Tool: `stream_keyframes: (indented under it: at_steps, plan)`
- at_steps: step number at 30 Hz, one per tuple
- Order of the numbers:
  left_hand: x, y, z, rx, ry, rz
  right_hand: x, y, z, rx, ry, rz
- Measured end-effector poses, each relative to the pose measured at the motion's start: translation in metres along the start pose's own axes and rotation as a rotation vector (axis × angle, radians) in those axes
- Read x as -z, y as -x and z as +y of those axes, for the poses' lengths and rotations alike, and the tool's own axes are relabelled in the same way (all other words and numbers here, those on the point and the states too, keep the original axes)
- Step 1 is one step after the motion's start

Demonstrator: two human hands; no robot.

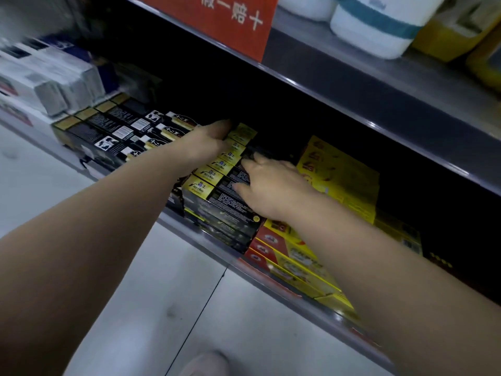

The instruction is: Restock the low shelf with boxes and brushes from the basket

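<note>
Several black boxes with yellow end panels point(217, 185) lie stacked side by side on the low shelf point(217, 249). My left hand point(210, 139) reaches in at the far left end of this stack, fingers against the yellow ends. My right hand point(267, 183) lies on top of the black box faces, fingers spread and pressing down. No basket or brush is in view.
Black-and-gold boxes point(116, 131) fill the shelf to the left, and yellow-and-red boxes point(336, 180) to the right. White boxes point(46, 85) stand further left. The upper shelf point(379, 85) overhangs, with an orange sign point(217, 20) and white containers point(376, 25). Pale floor tiles lie below.
</note>
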State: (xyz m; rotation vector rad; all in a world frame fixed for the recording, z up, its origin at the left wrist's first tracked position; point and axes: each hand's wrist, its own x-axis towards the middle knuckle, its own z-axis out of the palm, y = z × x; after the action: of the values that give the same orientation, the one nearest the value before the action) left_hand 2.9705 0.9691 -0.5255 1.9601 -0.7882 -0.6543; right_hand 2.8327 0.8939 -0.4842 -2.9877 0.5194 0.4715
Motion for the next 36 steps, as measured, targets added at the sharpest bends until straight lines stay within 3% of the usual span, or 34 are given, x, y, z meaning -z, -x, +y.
stream_keyframes:
  at_steps: [7, 13, 21, 25, 28, 32, 36]
  plan:
    - [-0.003, 0.001, -0.004, -0.024, -0.036, -0.027, -0.005, 0.0, 0.009, 0.008, -0.09, 0.051]
    - [0.0, -0.015, -0.003, 0.051, -0.039, 0.008, 0.009, -0.029, 0.033, -0.169, -0.248, 0.04]
    - [-0.006, -0.026, -0.003, 0.078, -0.049, -0.026, 0.008, -0.05, 0.035, -0.307, 0.008, -0.007]
    - [-0.008, -0.027, -0.005, 0.067, -0.098, -0.018, 0.009, -0.056, 0.034, -0.367, 0.017, -0.007]
    - [-0.008, -0.025, -0.001, 0.051, -0.144, -0.021, 0.007, -0.051, 0.034, -0.332, -0.05, 0.035]
    - [-0.003, -0.01, 0.005, -0.01, -0.207, 0.017, 0.002, -0.016, 0.036, -0.182, -0.325, 0.208]
    - [0.01, 0.052, 0.004, -0.184, -0.034, 0.117, -0.017, 0.077, 0.048, -0.041, -0.541, 0.426]
